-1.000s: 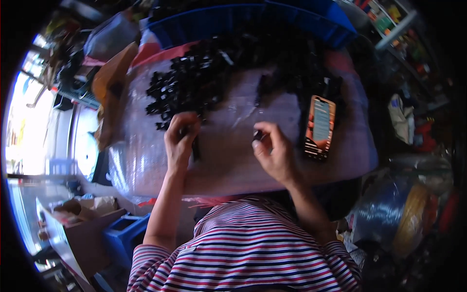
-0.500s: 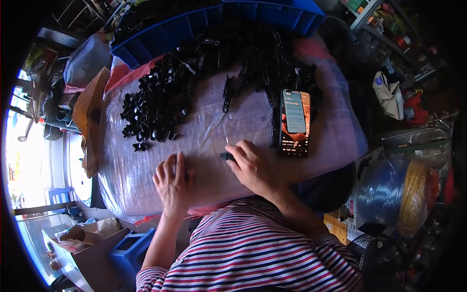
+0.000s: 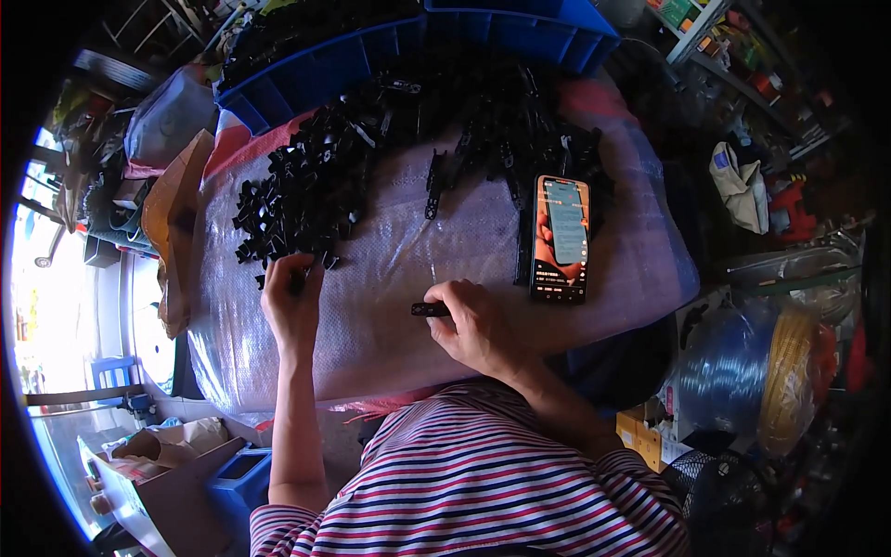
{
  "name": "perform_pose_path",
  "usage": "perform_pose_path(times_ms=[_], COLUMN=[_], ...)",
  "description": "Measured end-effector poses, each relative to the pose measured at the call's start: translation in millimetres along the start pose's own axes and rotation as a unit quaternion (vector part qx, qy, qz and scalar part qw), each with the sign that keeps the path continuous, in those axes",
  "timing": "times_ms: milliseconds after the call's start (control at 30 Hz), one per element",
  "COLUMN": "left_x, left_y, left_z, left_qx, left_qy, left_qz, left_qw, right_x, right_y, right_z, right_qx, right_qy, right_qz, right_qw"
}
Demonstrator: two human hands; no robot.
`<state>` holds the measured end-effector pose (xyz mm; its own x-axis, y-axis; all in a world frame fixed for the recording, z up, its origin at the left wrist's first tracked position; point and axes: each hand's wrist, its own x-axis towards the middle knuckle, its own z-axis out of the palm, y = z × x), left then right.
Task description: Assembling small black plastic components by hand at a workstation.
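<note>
My left hand (image 3: 291, 302) is at the near edge of a heap of small, angular black plastic parts (image 3: 292, 200). Its thumb and fingers curl together around a small black part (image 3: 297, 280), mostly hidden by them. Nearer the middle of the wrapped sack, my right hand (image 3: 473, 320) pinches a short, narrow black plastic piece (image 3: 427, 309), whose free end points left. More slim black pieces (image 3: 483, 139) lie heaped farther back, and one long black piece (image 3: 433, 186) lies apart in front of them.
The work surface is a bulging, plastic-wrapped woven sack (image 3: 390, 251). A lit phone (image 3: 561, 237) is propped at its right. Blue bins (image 3: 325, 67) stand along the far edge. Brown cardboard (image 3: 174, 227) rises at the left; a large wrapped spool (image 3: 742, 371) stands to the right.
My left hand has moved forward and left to the heap, and its fingers have closed. My right hand has shifted slightly left and nearer, still holding the black piece. The phone's picture differs.
</note>
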<state>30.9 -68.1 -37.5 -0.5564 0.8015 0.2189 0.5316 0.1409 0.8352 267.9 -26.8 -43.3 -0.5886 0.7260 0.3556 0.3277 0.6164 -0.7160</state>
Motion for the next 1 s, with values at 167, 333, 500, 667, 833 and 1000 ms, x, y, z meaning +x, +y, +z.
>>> perform_pose_path(times_ms=[167, 333, 500, 667, 833, 1000], left_x=[4, 2, -15, -21, -30, -37], left_y=[18, 17, 55, 64, 53, 58], left_z=[18, 16, 16, 18, 31, 45], left_qx=[0.322, 0.186, -0.118, -0.273, -0.38, -0.426], left_qy=[0.0, -0.06, -0.316, -0.364, -0.341, -0.283], left_qz=[0.074, 0.169, -0.059, -0.174, -0.172, -0.207], left_qw=[0.944, 0.966, 0.94, 0.873, 0.842, 0.834], right_x=[-2, -4, 10, 13, 12, 11], right_y=[4, 0, -17, -12, -16, -15], right_z=[3, 2, -7, -5, -6, -5], right_qx=[-0.007, 0.074, 0.154, 0.114, 0.146, 0.139], right_qy=[0.006, 0.024, -0.032, 0.036, 0.065, 0.074], right_qz=[-0.007, 0.029, -0.013, -0.044, 0.001, 0.047], right_qw=[1.0, 0.997, 0.987, 0.992, 0.987, 0.986])
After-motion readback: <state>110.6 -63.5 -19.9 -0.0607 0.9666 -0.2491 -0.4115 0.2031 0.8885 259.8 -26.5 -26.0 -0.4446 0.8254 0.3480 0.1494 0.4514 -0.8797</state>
